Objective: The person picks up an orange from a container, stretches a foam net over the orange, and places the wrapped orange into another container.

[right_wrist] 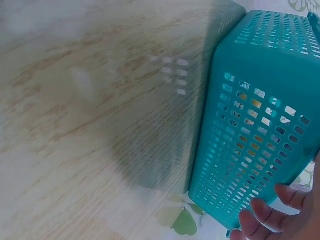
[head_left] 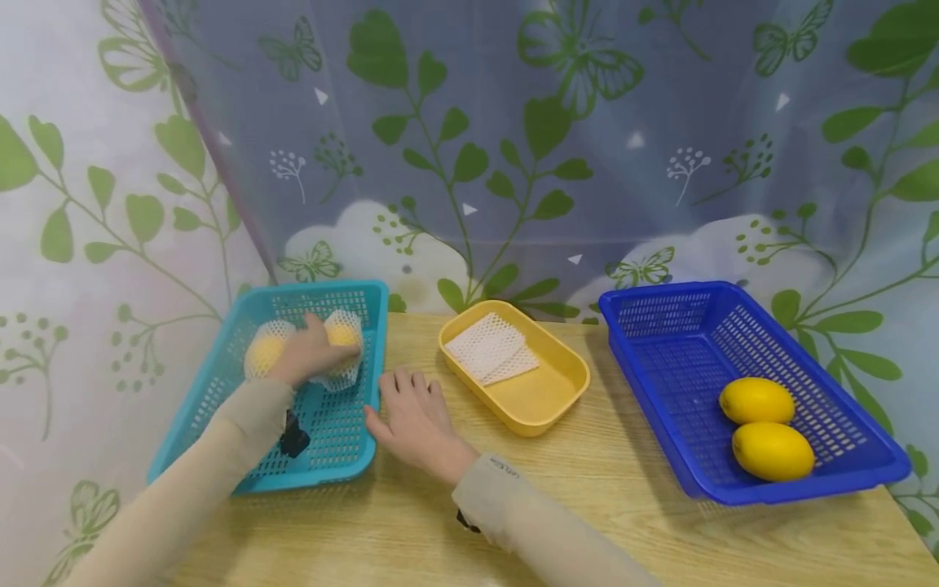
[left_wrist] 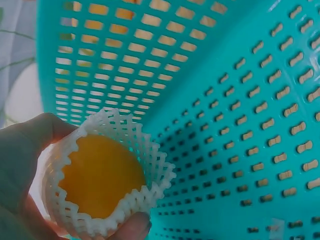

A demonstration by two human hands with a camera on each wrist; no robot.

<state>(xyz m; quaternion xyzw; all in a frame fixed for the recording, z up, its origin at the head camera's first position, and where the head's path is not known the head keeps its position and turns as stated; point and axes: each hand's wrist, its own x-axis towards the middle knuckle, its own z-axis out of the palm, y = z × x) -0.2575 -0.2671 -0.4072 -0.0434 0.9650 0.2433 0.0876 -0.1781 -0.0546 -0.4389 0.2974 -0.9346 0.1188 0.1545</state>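
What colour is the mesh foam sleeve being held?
The mesh foam sleeve is white, clearest in the left wrist view.

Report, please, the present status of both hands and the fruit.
Left hand grips netted yellow fruit inside teal basket. Right hand at basket's right side. Second netted fruit near left hand; no obstruction seen.

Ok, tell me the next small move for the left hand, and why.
Probably loosen the left hand and leave the netted fruit in the teal basket: its net is on, and another netted fruit lies there, while the two bare lemons are in the blue basket.
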